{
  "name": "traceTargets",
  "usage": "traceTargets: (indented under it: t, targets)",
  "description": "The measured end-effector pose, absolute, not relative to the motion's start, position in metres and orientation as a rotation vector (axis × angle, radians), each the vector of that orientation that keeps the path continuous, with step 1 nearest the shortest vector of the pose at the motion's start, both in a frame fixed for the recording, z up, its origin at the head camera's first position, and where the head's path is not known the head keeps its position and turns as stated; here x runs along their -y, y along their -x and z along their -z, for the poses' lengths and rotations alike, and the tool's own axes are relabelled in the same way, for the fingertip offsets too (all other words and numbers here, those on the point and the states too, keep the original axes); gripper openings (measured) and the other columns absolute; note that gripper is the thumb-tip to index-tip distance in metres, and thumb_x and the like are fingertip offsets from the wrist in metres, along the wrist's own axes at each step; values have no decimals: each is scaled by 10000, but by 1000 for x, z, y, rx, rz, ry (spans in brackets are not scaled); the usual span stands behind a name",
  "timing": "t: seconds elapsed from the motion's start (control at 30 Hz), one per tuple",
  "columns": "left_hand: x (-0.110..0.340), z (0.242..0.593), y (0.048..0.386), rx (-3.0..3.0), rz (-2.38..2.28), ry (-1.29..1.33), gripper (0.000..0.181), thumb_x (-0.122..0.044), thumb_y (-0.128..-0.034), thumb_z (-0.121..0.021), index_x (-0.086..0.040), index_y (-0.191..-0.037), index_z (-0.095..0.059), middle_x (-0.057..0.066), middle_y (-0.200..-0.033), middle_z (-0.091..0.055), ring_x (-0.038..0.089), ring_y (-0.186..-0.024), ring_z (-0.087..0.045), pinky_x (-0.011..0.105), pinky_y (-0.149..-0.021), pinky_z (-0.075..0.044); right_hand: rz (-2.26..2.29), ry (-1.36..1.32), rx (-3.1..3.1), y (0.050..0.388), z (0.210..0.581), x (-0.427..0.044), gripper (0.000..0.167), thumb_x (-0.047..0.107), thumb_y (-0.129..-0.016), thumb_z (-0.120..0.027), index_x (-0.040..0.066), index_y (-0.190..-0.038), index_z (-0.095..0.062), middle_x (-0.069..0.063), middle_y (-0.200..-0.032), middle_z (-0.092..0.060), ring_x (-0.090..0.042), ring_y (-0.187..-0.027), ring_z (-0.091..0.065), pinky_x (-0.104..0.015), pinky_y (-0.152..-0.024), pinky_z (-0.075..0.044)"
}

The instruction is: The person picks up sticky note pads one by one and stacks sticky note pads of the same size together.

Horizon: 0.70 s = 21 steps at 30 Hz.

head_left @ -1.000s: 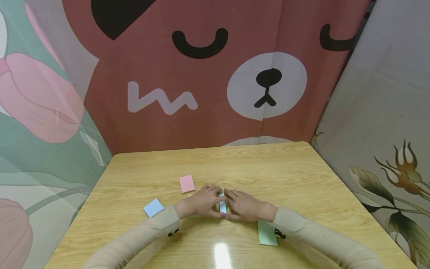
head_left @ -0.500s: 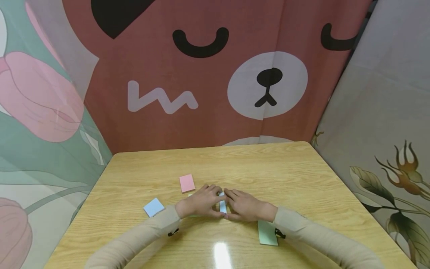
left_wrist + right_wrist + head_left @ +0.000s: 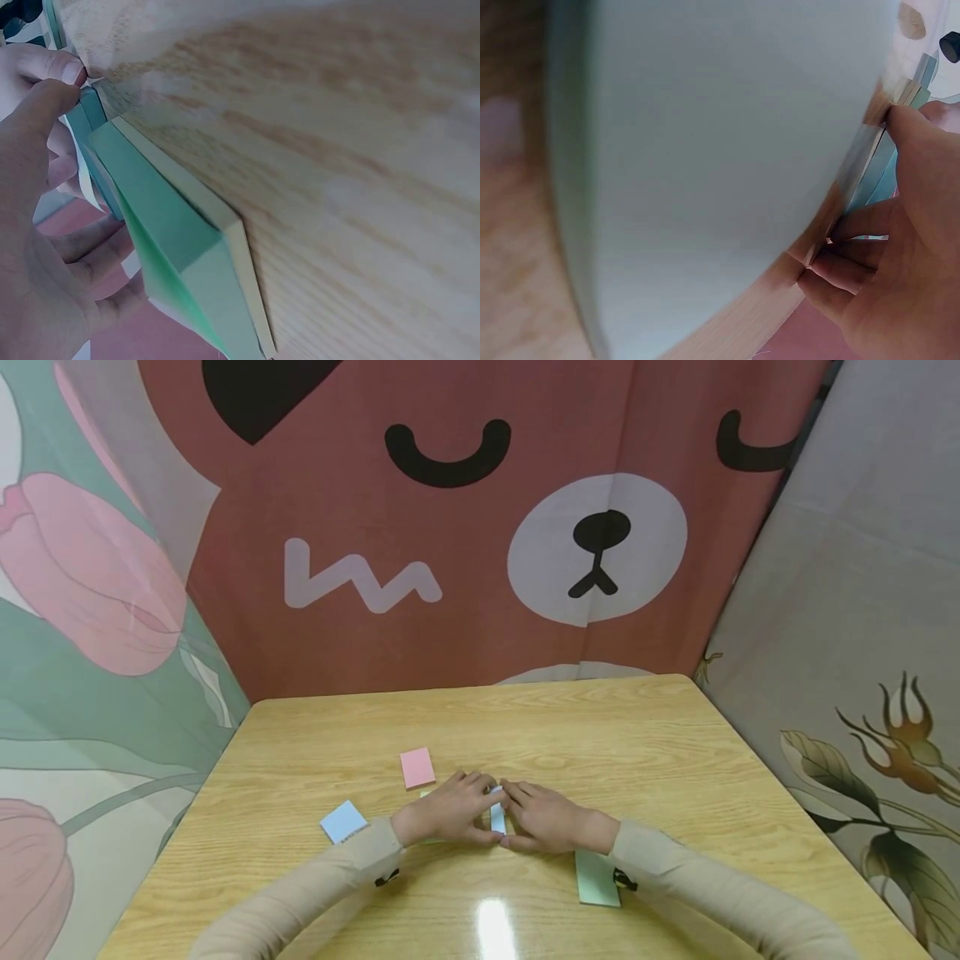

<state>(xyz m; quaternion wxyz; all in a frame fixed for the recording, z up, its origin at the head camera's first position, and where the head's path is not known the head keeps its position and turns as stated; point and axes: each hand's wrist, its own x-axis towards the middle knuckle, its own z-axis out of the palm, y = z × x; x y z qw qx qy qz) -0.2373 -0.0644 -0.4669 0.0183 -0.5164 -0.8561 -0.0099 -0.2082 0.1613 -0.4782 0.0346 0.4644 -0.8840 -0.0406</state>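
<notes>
In the head view both hands meet at the middle of the table over a narrow blue sticky note pad [image 3: 498, 814]. My left hand [image 3: 450, 810] holds it from the left, thumb at the near end and fingers at the far end. From the right, my right hand [image 3: 551, 820] grips it in the same way, the thumbs close together. A pale sheet edge [image 3: 91, 184] stands away from the pad in the left wrist view. Beneath the left palm lies a green sticky note pad [image 3: 161, 202] on a yellow pad [image 3: 238, 234], mostly hidden in the head view.
A pink pad [image 3: 417, 768] lies behind the left hand. Another blue pad [image 3: 343, 822] is beside the left sleeve. Partly under the right cuff is a pale green pad [image 3: 597, 881], large and close in the right wrist view. Printed curtains [image 3: 480, 643] surround the wooden table [image 3: 360, 727].
</notes>
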Motion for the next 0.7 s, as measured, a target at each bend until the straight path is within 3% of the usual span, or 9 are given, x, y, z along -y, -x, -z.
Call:
traceTargets:
  t: [0.3, 0.7]
  targets:
    - [65, 464, 236, 2727, 48, 1566, 656, -600, -943, -547, -198, -1448, -435, 81, -1344, -533, 257, -1259, -494, 517, -1048, -382, 151, -1392, 2816, 207, 476, -160, 754, 559, -1037, -333, -57, -1467, -401, -286, -1536, -293, -360, -1399, -348, -434, -1108, -338]
    - [66, 465, 236, 2721, 92, 1579, 590, -656, -937, -491, -225, -1340, -494, 68, -1346, -528, 249, -1252, -494, 510, -1032, -391, 130, -1399, 2775, 208, 476, -160, 761, 565, -1036, -322, -60, -1462, -402, -280, -1520, -329, -358, -1384, -371, -425, -1101, -350]
